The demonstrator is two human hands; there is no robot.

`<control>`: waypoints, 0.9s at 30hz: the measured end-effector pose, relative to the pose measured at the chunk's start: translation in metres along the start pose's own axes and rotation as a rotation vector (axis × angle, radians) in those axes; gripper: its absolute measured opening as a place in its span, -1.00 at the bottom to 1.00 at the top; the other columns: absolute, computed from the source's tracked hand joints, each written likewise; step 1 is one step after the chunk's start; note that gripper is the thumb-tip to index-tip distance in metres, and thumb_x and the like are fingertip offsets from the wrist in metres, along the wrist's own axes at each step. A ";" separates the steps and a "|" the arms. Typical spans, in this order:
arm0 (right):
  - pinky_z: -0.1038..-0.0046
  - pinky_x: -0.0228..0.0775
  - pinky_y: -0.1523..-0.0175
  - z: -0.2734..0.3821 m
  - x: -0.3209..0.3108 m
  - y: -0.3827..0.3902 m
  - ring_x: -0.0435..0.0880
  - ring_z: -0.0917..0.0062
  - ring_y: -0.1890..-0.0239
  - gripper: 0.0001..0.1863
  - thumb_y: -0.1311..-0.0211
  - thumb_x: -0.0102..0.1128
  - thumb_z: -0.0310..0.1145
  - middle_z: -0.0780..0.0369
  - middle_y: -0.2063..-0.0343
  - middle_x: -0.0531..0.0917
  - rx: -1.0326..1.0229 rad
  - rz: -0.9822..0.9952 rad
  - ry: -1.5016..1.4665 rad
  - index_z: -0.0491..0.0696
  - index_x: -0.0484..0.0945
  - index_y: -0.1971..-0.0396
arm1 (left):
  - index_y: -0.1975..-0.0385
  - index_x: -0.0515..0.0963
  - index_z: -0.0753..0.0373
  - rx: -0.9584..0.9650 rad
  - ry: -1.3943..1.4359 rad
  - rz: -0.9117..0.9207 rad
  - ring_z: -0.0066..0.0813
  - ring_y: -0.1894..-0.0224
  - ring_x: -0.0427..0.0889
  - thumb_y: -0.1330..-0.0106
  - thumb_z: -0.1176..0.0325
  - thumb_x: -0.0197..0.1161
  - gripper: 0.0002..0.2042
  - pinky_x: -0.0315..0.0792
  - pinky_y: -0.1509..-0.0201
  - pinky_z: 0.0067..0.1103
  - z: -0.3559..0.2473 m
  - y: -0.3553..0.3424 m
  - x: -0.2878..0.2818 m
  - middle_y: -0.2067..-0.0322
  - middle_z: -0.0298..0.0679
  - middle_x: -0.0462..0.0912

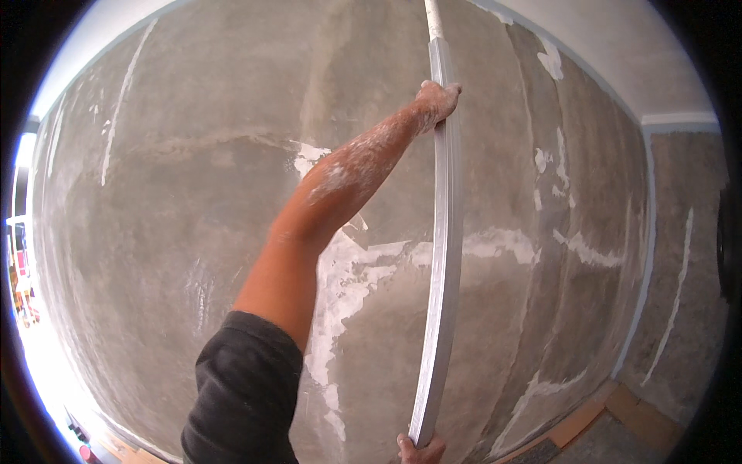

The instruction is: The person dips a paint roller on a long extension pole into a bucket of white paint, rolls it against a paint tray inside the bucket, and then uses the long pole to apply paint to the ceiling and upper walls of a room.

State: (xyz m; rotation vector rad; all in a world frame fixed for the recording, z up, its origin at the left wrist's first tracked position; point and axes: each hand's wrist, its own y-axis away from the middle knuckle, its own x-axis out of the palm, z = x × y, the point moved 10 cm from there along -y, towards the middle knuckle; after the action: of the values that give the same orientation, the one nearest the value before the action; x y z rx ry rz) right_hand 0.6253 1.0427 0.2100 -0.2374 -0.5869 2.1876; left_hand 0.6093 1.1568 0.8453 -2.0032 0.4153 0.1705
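Observation:
A long aluminium straightedge (444,255) runs nearly upright in front of a grey plastered wall (193,193). High up, my left hand (438,102) is wrapped round the bar, with the arm stretched out and white plaster smeared on the forearm. Low down at the picture's lower edge, my right hand (421,449) grips the bar's bottom end, its fingers partly cut off. White plaster patches (340,286) show on the wall behind the bar. A whitish length (433,19) continues above the bar's upper part; what it is I cannot tell.
The wall meets a white ceiling (603,46) above and a side wall (680,232) on the right. Brown sheets like cardboard (580,421) lie along the floor at the lower right. Bright light and small coloured items (23,286) appear at the far left.

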 end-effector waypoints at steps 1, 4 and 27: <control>0.37 0.40 0.28 -0.005 0.001 0.006 0.57 0.43 0.36 -0.55 -0.06 0.34 -0.19 0.14 0.41 0.61 0.001 -0.002 0.007 -0.16 0.47 0.14 | -0.06 0.24 0.61 -0.002 0.004 0.016 -0.11 0.10 0.60 -0.27 -0.03 0.07 -0.31 0.55 0.04 -0.27 -0.004 0.009 0.000 0.16 0.21 0.51; 0.36 0.42 0.24 -0.024 0.015 0.027 0.61 0.41 0.33 -0.54 -0.08 0.32 -0.20 0.10 0.39 0.64 -0.001 0.012 0.017 -0.17 0.49 0.10 | -0.06 0.20 0.62 0.086 -0.070 -0.062 -0.13 0.13 0.61 -0.26 -0.03 0.09 -0.29 0.56 0.10 -0.28 -0.002 0.026 -0.019 0.20 0.18 0.51; 0.38 0.42 0.25 -0.014 0.109 0.072 0.58 0.48 0.34 -0.49 -0.15 0.26 -0.13 0.06 0.39 0.65 0.099 0.023 0.024 -0.20 0.45 0.04 | 0.08 0.39 0.53 0.041 0.078 -0.100 -0.31 0.42 0.61 -0.28 0.03 0.12 -0.45 0.56 0.33 -0.33 0.015 0.042 -0.134 0.44 -0.10 0.55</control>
State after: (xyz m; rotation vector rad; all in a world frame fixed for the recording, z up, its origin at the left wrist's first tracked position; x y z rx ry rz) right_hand 0.5123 1.0925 0.1663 -0.2188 -0.4636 2.2255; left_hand 0.4704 1.1819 0.8433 -1.9902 0.3640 0.0207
